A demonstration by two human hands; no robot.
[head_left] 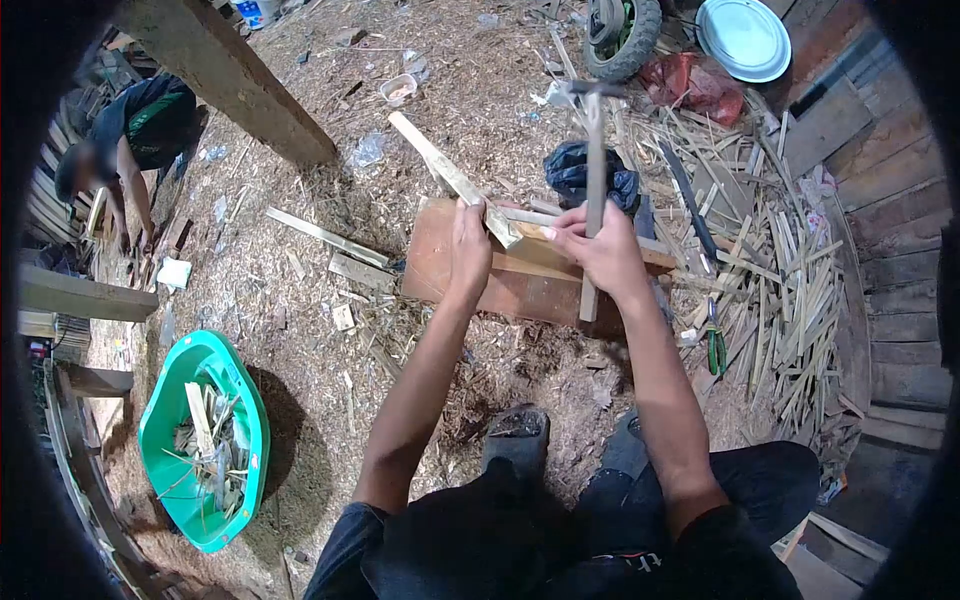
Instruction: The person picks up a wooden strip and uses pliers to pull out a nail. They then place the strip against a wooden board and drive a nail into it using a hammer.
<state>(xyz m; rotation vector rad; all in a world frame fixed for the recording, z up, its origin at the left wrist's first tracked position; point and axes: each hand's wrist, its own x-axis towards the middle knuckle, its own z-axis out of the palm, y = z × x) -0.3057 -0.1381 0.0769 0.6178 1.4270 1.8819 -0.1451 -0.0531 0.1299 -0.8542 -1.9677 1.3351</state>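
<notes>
My left hand (472, 245) is closed around a pale wooden slat (450, 175), which slants up and away to the left. In my right hand (608, 255) is a hammer (596, 150), held upright with its dark head at the top and the handle's end below my fist. My right thumb and fingertips come close to the slat's near end. Both hands are over a reddish-brown wooden block (430, 265) on the ground. Another thin wooden strip (525, 216) lies across the block, partly hidden behind my right hand.
A green tub (258, 430) with wood scraps stands at left. Pliers (715, 340), a long dark blade-like tool (690, 205) and piled sticks (780, 310) lie at right. A black plastic bag (590, 178) sits behind the block. A post (240, 80) slants nearby; another person (135, 130) crouches beyond.
</notes>
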